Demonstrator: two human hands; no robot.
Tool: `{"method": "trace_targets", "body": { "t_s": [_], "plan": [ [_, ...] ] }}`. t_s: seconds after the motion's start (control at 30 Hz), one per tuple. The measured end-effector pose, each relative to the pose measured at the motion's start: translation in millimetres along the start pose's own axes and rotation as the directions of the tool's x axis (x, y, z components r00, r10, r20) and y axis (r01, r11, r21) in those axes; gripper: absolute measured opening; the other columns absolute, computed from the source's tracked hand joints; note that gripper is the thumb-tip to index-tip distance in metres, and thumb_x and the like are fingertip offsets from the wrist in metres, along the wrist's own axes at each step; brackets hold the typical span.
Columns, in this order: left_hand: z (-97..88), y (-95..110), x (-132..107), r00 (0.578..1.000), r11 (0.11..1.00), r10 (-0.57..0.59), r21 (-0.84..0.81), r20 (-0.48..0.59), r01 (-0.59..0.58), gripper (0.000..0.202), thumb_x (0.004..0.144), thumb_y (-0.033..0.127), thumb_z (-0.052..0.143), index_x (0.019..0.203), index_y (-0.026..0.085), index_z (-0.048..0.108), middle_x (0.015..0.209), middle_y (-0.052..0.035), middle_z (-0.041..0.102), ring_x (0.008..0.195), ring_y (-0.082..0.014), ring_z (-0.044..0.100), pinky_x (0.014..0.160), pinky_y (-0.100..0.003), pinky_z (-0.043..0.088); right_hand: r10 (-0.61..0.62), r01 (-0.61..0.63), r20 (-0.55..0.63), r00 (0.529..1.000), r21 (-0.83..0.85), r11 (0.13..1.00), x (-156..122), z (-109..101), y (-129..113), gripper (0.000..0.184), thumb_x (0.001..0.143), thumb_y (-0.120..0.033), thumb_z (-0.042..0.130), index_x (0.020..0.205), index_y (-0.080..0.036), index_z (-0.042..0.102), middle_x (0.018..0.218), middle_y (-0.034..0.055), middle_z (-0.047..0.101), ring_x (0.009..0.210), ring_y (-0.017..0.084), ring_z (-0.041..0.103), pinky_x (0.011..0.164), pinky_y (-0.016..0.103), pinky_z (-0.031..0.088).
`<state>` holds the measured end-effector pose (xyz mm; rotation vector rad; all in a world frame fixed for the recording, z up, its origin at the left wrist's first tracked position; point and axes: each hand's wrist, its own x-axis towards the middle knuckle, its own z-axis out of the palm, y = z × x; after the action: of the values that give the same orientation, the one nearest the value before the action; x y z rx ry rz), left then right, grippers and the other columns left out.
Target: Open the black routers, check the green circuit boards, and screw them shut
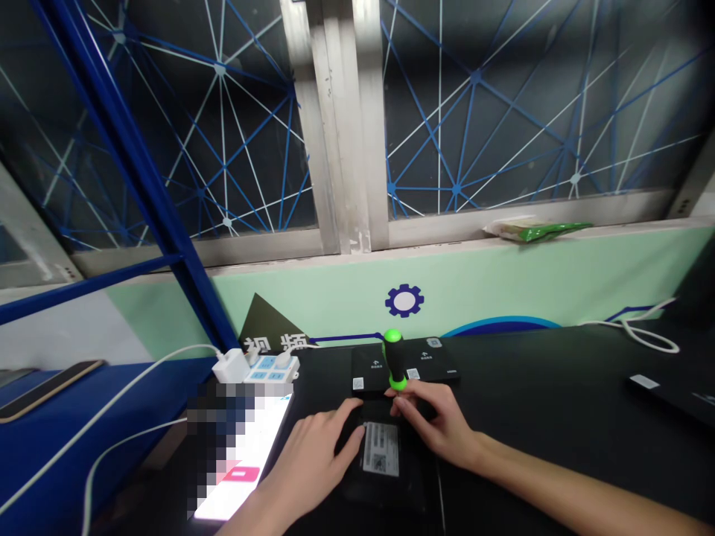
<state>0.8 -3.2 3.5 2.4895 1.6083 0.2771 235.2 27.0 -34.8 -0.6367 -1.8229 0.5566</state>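
A black flat device (410,476) with a white printed label (382,449) lies on the dark table in front of me. My left hand (316,447) rests at its left edge, fingers stretched out and thumb beside the label. In my right hand (439,420) is a screwdriver (394,357) with a black and bright green handle. It stands upright, pinched low near the collar, over the far part of the device. Its tip is hidden by my fingers. Just behind it lie black boxes (369,365) with small white stickers.
At the left are a lit tablet-like screen (251,447) and a power strip (273,370) with white plugs and cables. A phone (50,387) lies on a blue surface. Another black device (670,394) and a looped white cable (651,335) are at the right. A green packet (536,229) sits on the windowsill.
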Motion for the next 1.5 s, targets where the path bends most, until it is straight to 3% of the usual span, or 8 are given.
{"method": "trace_targets", "body": {
  "t_s": [0.23,0.53,0.77,0.97,1.13,1.27,1.4,1.5],
  "plan": [
    [1.5,-2,0,1.0,1.0,0.015,0.004,-0.006,-0.015,0.037,0.104,0.044,0.036,0.137,0.032,0.05,0.102,-0.0048,0.072,0.095,-0.0302,0.068,0.08,-0.042,0.05,0.032,-0.033,-0.036,0.999,-0.01,0.999,-2,3,6,0.016,0.096,-0.031,0.061,0.087,-0.019,0.066,0.073,0.0024,0.07,0.059,0.014,0.063,0.063,0.025,0.053],
    [0.9,1,-1,0.998,0.992,0.0,0.128,-0.06,0.008,0.035,0.103,0.042,0.037,0.129,0.026,0.053,0.095,-0.0064,0.073,0.086,-0.0321,0.071,0.073,-0.041,0.049,0.023,-0.025,-0.131,0.991,-0.011,1.0,-2,1,4,0.015,0.1,-0.028,0.053,0.103,-0.02,0.065,0.075,0.0031,0.069,0.066,0.016,0.064,0.067,0.027,0.053],
    [-8.4,5,3,0.99,0.968,-0.094,0.222,-0.102,0.115,0.032,0.097,0.046,0.044,0.081,0.022,0.056,0.067,-0.002,0.065,0.06,-0.0234,0.064,0.054,-0.03,0.034,0.02,-0.021,-0.109,0.994,-0.002,1.0,0,0,3,0.015,0.101,-0.027,0.051,0.104,-0.02,0.063,0.077,0.0036,0.068,0.066,0.016,0.063,0.066,0.026,0.052],
    [-11.7,5,2,0.998,0.962,-0.037,0.268,-0.054,0.05,0.039,0.096,0.039,0.043,0.062,0.022,0.053,0.058,-0.0017,0.059,0.055,-0.0211,0.059,0.052,-0.029,0.025,0.036,-0.034,-0.093,0.995,0.022,0.999,0,1,3,0.015,0.102,-0.029,0.05,0.105,-0.02,0.061,0.076,0.0026,0.067,0.066,0.015,0.064,0.066,0.026,0.052],
    [-6.5,5,2,0.998,0.98,-0.026,0.194,-0.055,0.036,0.048,0.097,0.04,0.042,0.053,0.021,0.049,0.054,-0.002,0.058,0.055,-0.0204,0.06,0.052,-0.03,0.024,0.098,-0.091,-0.043,0.994,0.136,0.986,-2,2,6,0.017,0.103,-0.033,0.049,0.108,-0.02,0.058,0.078,0.0034,0.069,0.061,0.014,0.064,0.059,0.025,0.055],
    [-2.7,6,3,0.994,0.975,-0.094,0.197,-0.059,0.104,0.047,0.1,0.044,0.038,0.062,0.021,0.053,0.056,-0.0016,0.057,0.057,-0.0209,0.062,0.052,-0.029,0.026,0.103,-0.1,-0.013,0.995,0.15,0.984,-1,2,5,0.015,0.102,-0.033,0.051,0.105,-0.02,0.057,0.078,0.004,0.071,0.062,0.015,0.066,0.059,0.025,0.056],
    [-1.7,5,3,0.992,0.974,-0.104,0.196,-0.076,0.117,0.026,0.099,0.042,0.041,0.095,0.023,0.057,0.066,-0.001,0.062,0.063,-0.0246,0.064,0.055,-0.029,0.033,0.08,-0.077,-0.016,0.997,0.118,0.99,0,1,3,0.012,0.102,-0.029,0.05,0.106,-0.02,0.057,0.079,0.0039,0.07,0.063,0.015,0.065,0.061,0.025,0.055],
    [0.0,2,2,0.993,0.978,-0.084,0.183,-0.08,0.097,0.033,0.101,0.044,0.038,0.121,0.023,0.053,0.07,-0.0016,0.063,0.067,-0.0272,0.065,0.059,-0.031,0.04,0.056,-0.054,-0.033,0.998,0.066,0.996,0,0,2,0.01,0.102,-0.026,0.05,0.106,-0.021,0.058,0.079,0.003,0.069,0.064,0.015,0.064,0.063,0.025,0.053]
  ]
}}
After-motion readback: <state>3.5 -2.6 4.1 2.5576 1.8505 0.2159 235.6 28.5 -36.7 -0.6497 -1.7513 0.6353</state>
